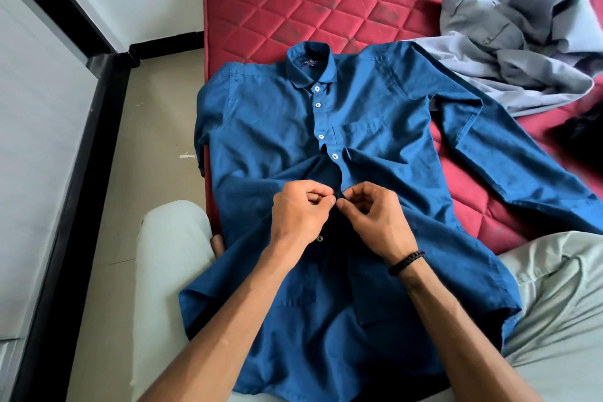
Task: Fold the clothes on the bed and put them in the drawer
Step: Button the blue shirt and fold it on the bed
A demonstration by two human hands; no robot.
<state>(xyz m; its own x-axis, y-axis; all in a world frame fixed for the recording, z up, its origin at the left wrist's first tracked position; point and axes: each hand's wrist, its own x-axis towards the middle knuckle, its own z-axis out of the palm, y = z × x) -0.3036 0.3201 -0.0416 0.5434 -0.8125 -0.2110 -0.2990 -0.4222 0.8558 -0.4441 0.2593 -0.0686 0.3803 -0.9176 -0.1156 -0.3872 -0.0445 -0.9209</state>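
Observation:
A dark blue button-up shirt (267, 121) lies face up on the red quilted mattress (293, 3), collar away from me, its lower part draped over my lap. Several white buttons near the collar are fastened. The placket gapes open just above my hands. My left hand (298, 215) pinches the left edge of the placket, and my right hand (372, 222), with a black braided band at the wrist, pinches the right edge. Both hands meet at the shirt's middle. A crumpled grey shirt (515, 39) lies at the back right of the mattress.
My knees in pale trousers (169, 248) frame the shirt on both sides. Beige floor (153, 127) runs along the mattress's left edge, bounded by a white wall with black trim (98, 127). A dark item (584, 127) shows at the right edge.

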